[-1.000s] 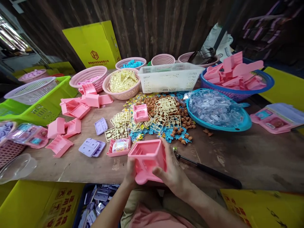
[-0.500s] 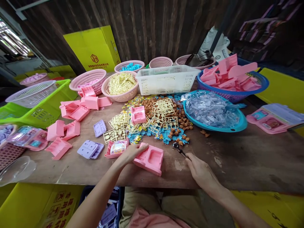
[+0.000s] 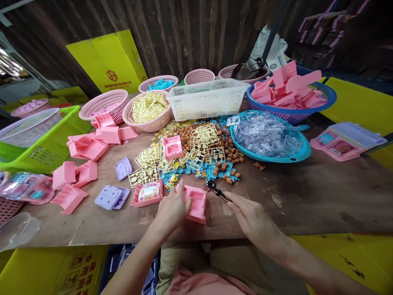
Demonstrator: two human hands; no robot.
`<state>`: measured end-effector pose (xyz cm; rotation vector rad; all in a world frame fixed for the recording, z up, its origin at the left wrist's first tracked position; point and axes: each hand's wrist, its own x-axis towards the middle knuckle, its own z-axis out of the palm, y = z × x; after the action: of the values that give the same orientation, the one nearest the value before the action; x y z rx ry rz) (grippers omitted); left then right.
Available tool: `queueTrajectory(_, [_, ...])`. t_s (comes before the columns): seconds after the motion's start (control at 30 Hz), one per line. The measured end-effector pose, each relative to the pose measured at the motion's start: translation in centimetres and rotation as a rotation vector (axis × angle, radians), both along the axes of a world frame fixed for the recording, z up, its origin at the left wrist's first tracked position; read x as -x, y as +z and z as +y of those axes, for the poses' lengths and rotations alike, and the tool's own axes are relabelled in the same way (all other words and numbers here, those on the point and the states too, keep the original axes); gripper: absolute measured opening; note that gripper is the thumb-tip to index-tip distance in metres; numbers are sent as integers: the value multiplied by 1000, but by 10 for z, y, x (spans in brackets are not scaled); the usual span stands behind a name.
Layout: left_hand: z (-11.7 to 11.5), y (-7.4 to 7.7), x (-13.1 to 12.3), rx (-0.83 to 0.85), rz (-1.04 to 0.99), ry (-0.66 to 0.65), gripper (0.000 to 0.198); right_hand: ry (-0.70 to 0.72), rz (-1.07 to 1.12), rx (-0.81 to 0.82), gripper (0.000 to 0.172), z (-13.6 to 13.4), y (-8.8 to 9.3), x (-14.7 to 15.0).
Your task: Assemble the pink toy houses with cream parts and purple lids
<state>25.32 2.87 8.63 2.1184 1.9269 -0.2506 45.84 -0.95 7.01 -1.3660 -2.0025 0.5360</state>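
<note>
Left hand [image 3: 173,209] holds the pink tray [image 3: 199,201], likely light and rigid, by its rim; right hand [image 3: 253,219] clasps a black tool [image 3: 215,189].

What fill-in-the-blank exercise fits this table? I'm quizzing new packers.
The left hand rests on a ___ part.
The black tool is in the ___ hand.
The clear packets lie in a ___ bowl.
Missing words: pink; right; blue.

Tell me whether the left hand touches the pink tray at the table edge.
Touching. Head view: the left hand lies on the pink tray's left side.
</note>
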Motion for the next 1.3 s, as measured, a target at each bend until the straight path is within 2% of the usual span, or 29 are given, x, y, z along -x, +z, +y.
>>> queueTrajectory(0.07, [1,1,-1,-6,20,5,57,-13,-35,-47,35,0,-2,-1])
queueTrajectory(0.2, [0,1,-2,-22,47,-3,56,32,-182,81,33,0,-4,-4])
queueTrajectory(0.27, [-1,0,-2,-23,37,-12,57,38,-161,86,32,-1,1,-5])
queueTrajectory(0.4, [-1,-3,1,-44,-1,-31,56,15,-27,-62,35,-5,14,-3])
queueTrajectory(0.47, [-1,-5,1,-58,-6,-35,56,48,-60,-34,35,-6,14,-2])
queueTrajectory(0.6, [-1,-3,0,-54,-8,-30,55,141,-172,122,32,-8,14,-2])
queueTrajectory(0.77, [-1,3,-3,-11,0,-19,55,133,-46,-46,35,-21,23,0])
queueTrajectory(0.9, [-3,0,-4,-18,19,-19,55,211,-191,26,34,-28,16,2])
queueTrajectory(0.97, [-3,-2,-2,-21,5,-17,56,192,-163,40,33,-26,16,0])
queueTrajectory(1.07, [3,0,10,22,-120,-135,62,88,-12,-23,34,-18,23,-6])
queueTrajectory(1.17, [16,8,31,104,-371,-414,69,-6,39,-39,33,-13,29,-11])
queueTrajectory(1.23, [21,13,42,104,-456,-572,65,-10,38,-14,33,-12,26,-11])
queueTrajectory(1.27, [19,14,45,58,-442,-592,61,0,37,4,32,-12,22,-10])
queueTrajectory(1.3, [15,14,45,-15,-395,-557,58,8,36,22,32,-13,18,-9])
